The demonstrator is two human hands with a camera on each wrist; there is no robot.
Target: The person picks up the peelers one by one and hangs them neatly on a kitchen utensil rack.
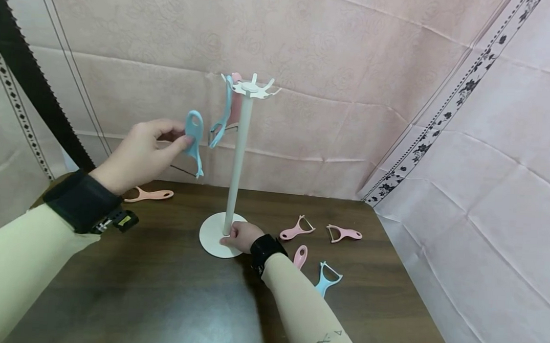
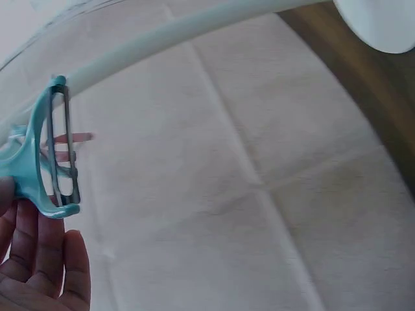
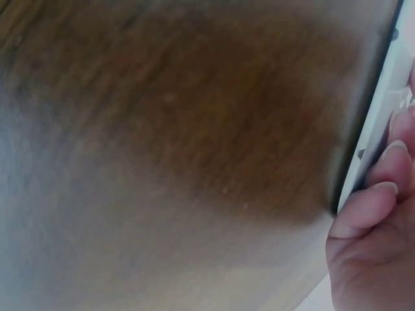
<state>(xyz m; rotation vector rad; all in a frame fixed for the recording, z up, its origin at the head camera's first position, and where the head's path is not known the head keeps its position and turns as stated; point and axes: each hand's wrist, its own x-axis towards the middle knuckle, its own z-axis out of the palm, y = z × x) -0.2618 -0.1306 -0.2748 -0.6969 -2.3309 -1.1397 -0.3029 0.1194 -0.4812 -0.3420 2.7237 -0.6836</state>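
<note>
My left hand (image 1: pixel 142 150) pinches a blue peeler (image 1: pixel 195 127) in the air, left of a white rack stand (image 1: pixel 240 154). In the left wrist view, the peeler's (image 2: pixel 29 172) double blade strip faces away from the palm. On the stand's hooks (image 1: pixel 255 89) hang another blue peeler (image 1: pixel 228 98) and, partly hidden behind it, a pink one (image 1: pixel 236 107). Low down, my right hand (image 1: pixel 246 237) grips the stand's round base (image 1: pixel 212 235), thumb on top. From the right wrist view, its fingertips (image 3: pixel 373 204) sit against the base's rim (image 3: pixel 373 129).
Right of the stand, pink peelers (image 1: pixel 295 229) (image 1: pixel 346 233) lie on the dark wooden table (image 1: pixel 159 289). A pink handle (image 1: pixel 300 255) and a blue peeler (image 1: pixel 327 278) are partly behind the right forearm. An orange peeler (image 1: pixel 151 195) lies behind the left wrist. Patterned cloth (image 1: pixel 328 117) hangs behind.
</note>
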